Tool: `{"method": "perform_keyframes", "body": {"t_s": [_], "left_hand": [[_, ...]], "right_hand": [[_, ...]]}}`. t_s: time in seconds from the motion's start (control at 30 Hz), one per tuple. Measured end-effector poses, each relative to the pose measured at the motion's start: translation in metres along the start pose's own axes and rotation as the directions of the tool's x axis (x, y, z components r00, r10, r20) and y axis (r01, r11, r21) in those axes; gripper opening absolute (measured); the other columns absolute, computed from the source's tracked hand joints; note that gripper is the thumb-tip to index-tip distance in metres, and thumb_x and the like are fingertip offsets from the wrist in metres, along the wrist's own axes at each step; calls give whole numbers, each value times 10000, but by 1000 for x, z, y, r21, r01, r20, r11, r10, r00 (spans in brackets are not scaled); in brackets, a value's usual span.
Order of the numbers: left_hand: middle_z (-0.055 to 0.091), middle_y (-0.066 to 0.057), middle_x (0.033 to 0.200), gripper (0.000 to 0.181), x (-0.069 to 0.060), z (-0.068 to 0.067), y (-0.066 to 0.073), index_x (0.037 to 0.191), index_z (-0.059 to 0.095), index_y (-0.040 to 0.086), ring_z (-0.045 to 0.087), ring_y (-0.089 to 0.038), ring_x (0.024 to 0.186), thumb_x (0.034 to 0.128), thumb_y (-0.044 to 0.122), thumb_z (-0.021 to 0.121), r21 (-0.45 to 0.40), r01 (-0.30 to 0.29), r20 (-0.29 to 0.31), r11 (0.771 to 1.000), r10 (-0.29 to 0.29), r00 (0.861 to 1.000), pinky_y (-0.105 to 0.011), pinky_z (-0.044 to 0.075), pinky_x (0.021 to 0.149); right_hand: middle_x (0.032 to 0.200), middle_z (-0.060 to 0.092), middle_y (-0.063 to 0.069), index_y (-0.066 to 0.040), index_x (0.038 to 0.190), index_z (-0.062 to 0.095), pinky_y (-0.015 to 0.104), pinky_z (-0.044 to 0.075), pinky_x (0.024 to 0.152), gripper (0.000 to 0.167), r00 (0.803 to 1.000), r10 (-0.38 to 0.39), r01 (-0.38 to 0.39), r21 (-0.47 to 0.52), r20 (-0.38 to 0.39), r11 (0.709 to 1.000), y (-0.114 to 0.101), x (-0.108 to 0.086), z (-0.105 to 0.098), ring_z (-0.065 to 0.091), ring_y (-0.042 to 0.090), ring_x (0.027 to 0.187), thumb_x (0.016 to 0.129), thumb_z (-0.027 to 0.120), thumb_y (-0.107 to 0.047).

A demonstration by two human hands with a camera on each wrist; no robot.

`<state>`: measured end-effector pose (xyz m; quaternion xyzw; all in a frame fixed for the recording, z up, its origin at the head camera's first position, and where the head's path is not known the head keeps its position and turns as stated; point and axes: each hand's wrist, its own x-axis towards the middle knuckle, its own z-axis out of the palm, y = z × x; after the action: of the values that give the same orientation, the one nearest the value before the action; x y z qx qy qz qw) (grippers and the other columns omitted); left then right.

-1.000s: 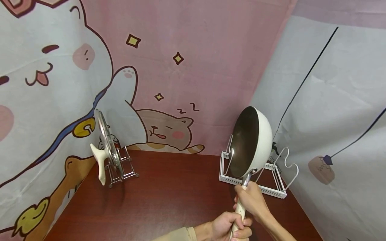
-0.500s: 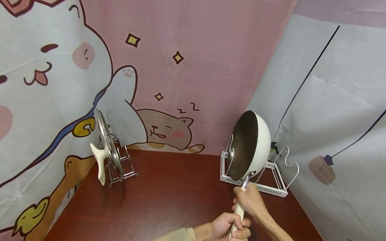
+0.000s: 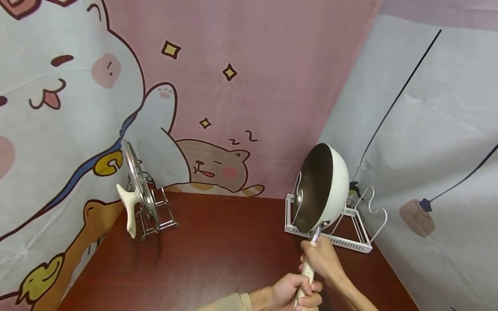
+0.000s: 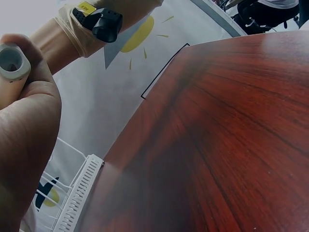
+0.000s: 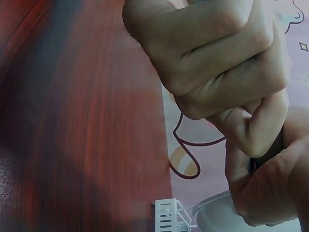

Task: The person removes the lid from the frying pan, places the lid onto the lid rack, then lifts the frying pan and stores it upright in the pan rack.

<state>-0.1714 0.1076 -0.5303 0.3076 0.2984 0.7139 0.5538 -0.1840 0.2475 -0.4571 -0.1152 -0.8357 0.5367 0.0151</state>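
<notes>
A deep wok [image 3: 340, 185], white outside and dark inside, stands on its side at the right in the head view. My left hand [image 3: 289, 291] grips the lower end of its cream handle [image 3: 308, 271]. Higher up, near the metal neck, my right hand [image 3: 324, 258] holds the same handle. The handle's hollow end [image 4: 13, 63] pokes out of my left hand in the left wrist view. Behind the hands is a white rack [image 3: 348, 245] with curved wire dividers; the wok is at its left part. Whether its base bears on the rack is hidden.
On the left of the reddish-brown table [image 3: 218, 246], a glass lid [image 3: 137, 172] with a steel rim and cream handle stands upright in a small wire stand [image 3: 168, 223]. A printed cloth [image 3: 272, 86] hangs behind, and a pale cloth [image 3: 439, 142] closes the right side.
Over the first half second the wok came down slightly toward the rack, both hands staying on the handle. Since then it has hardly moved; the head view has shifted a little.
</notes>
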Motion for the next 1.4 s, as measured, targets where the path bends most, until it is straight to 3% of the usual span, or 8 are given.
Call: {"method": "perform_keyframes", "body": {"t_s": [0.83, 1.4], "left_hand": [[403, 205, 597, 256, -2, -6, -6, 860, 418, 332, 269, -23, 504, 898, 123, 273, -10, 4, -19, 1000, -5, 1000, -207, 235, 501], [396, 198, 568, 300, 0, -8, -8, 863, 448, 344, 275, -23, 477, 911, 124, 249, -62, 10, -18, 998, -11, 1000, -214, 218, 505]], "right_hand": [[605, 641, 75, -41, 819, 616, 328, 565, 481, 180, 1000, 26, -26, -23, 2, 999, 8, 1, 6, 705, 236, 469, 996, 585, -61], [605, 654, 77, 11, 896, 629, 337, 566, 491, 153, 1000, 22, -21, -30, 6, 999, 12, 6, 6, 697, 224, 469, 1011, 594, -83]]}}
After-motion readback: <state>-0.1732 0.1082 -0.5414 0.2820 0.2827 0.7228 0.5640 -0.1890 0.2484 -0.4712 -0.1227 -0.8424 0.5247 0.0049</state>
